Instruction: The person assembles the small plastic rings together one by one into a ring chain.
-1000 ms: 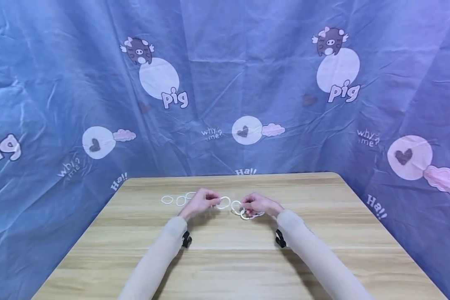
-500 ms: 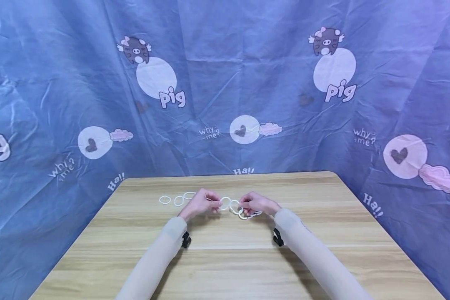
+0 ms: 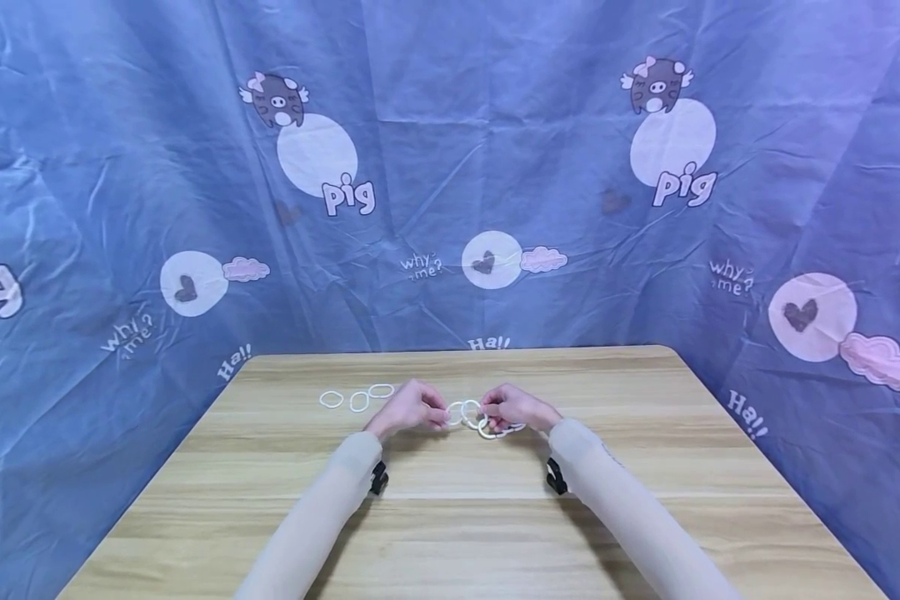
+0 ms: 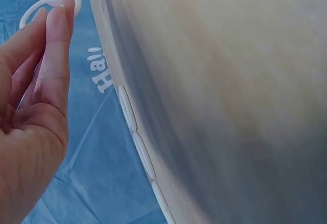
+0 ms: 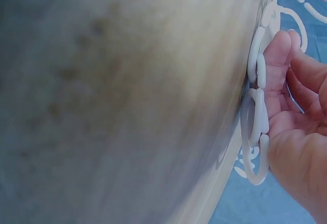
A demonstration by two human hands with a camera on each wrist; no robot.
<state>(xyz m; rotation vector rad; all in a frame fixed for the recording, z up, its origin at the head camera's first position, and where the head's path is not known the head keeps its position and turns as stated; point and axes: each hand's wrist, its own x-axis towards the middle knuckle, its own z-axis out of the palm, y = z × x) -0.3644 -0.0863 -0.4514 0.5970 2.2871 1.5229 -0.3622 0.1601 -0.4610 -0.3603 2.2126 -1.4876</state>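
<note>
Between finger and thumb my left hand [image 3: 414, 407] pinches a white link ring [image 3: 456, 403]. This ring overlaps the white end ring [image 3: 471, 401] that my right hand [image 3: 513, 406] pinches; whether they are hooked together I cannot tell. From the end ring a chain of several linked white rings [image 3: 484, 434] hangs down and trails under the right hand. The right wrist view shows more of this chain [image 5: 254, 60] beside the palm, and a gap in the far ring [image 5: 322, 16] near the left fingers. The left wrist view has the left-held ring [image 4: 24, 17] partly behind fingertips.
Three loose white rings lie left of the left hand: one at far left [image 3: 332, 407], one beside it [image 3: 352, 403], one behind [image 3: 381, 385]. The wooden table [image 3: 450, 533] ends at a blue printed curtain [image 3: 420, 308]. Black bands [image 3: 378, 478] sit at both wrists.
My left hand has moved right, carrying its ring from apart to overlapping the end ring. The right hand has stayed almost in place, holding the chain.
</note>
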